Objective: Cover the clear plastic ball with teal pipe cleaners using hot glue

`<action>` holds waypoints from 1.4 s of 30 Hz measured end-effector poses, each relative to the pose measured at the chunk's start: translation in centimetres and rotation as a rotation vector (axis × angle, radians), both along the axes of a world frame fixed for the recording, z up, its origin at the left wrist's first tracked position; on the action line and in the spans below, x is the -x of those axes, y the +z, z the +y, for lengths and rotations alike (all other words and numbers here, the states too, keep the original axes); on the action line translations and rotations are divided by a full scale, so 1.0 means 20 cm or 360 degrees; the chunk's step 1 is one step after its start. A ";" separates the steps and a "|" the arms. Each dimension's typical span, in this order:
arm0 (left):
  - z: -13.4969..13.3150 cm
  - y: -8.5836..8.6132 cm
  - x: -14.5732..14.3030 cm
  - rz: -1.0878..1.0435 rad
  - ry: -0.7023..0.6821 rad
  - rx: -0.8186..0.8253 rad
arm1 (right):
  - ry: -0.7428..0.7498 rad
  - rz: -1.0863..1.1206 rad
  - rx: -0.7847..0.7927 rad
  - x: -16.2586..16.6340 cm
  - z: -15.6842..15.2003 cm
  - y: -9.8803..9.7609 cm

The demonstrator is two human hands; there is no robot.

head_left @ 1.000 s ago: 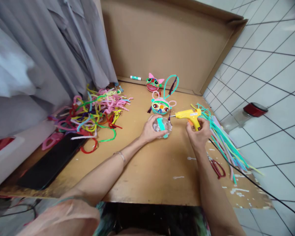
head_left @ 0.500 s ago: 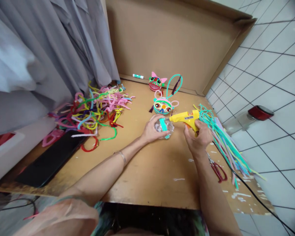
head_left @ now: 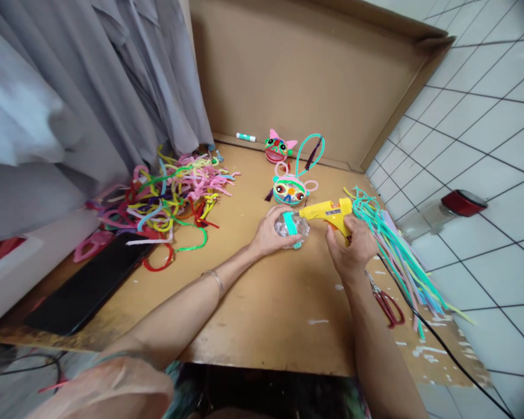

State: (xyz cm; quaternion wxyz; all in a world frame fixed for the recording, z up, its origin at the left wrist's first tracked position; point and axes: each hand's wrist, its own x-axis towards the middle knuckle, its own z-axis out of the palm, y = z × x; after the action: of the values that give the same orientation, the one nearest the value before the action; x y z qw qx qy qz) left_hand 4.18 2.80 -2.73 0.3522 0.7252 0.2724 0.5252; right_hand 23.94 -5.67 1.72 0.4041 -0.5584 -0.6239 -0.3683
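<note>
My left hand [head_left: 271,233] is closed around a clear, faceted plastic ball [head_left: 304,228] with a teal pipe cleaner band [head_left: 290,223] across its middle. In my right hand [head_left: 356,241] is a yellow hot glue gun [head_left: 327,212], gripped by its handle. Its nozzle points left and reaches the upper edge of the ball beside the band; whether it touches cannot be made out. Just behind the ball stands a decorated ball with a face and pink loop ears [head_left: 290,190]. A second, red-mouthed face ornament [head_left: 276,148] sits farther back.
Tangled pipe cleaners [head_left: 174,192] lie at the left by a black flat object [head_left: 82,288]. Straight pipe cleaners [head_left: 402,256], red-handled scissors [head_left: 388,305] and the gun's black cord [head_left: 445,340] are at the right. A glue stick [head_left: 245,137] rests by the cardboard wall [head_left: 297,75].
The glue gun has shifted very slightly left along the ball's top edge. My left hand keeps its hold on the ball, and the other things stay in place.
</note>
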 end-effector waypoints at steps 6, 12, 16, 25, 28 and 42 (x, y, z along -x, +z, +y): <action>0.00 0.00 0.00 -0.0008 -0.0004 -0.0036 | 0.0104 -0.0139 -0.0180 0.00 0.00 0.01; 0.01 -0.01 0.00 0.0003 0.0014 -0.0077 | 0.0101 -0.0166 -0.0182 0.00 0.00 0.02; 0.01 -0.01 0.00 0.0016 0.0006 -0.0076 | 0.0162 -0.0245 -0.0257 0.01 -0.01 0.05; 0.01 -0.01 0.00 0.0032 0.0006 -0.0103 | 0.0159 -0.0158 -0.0147 -0.02 -0.01 0.04; 0.01 -0.01 0.00 0.0011 -0.0002 -0.0097 | 0.0154 -0.0160 -0.0159 -0.02 -0.01 0.04; 0.00 0.00 0.00 -0.0011 0.0000 -0.0046 | 0.0281 -0.0161 -0.0217 0.00 -0.01 0.06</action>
State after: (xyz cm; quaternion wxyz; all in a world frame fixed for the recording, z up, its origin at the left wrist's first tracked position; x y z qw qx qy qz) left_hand 4.25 2.80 -2.72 0.3425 0.7284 0.2636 0.5316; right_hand 24.01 -5.90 2.95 0.4401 -0.4532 -0.6637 -0.4006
